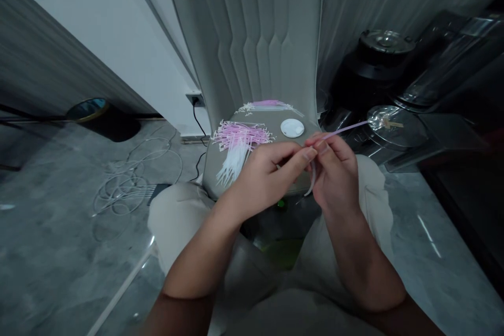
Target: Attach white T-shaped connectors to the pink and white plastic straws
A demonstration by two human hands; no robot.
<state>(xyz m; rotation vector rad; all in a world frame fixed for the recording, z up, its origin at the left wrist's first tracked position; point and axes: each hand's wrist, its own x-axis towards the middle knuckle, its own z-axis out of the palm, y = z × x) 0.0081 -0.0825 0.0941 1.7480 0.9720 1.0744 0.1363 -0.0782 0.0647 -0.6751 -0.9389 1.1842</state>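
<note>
Over the lap, left hand [263,176] and right hand [338,176] meet fingertip to fingertip, both pinching one pink strip [346,128], its free end running out toward 2 o'clock. Beyond, at 12 o'clock, a grey chair seat [212,168] carries a pile of pink and white strips [238,147], a round white lid [292,127] beside it and a second pile [268,106] behind. Coiled white cable [129,178] lies on the floor at 9 o'clock.

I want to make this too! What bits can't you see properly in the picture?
All in the head view:
Pink strip: near end hidden in the right hand; whether the left hand grips it too is unclear.
White strip: top hidden behind the right hand.
Pile: strips too small to count.
Green thing: too small and dark to name.
</note>
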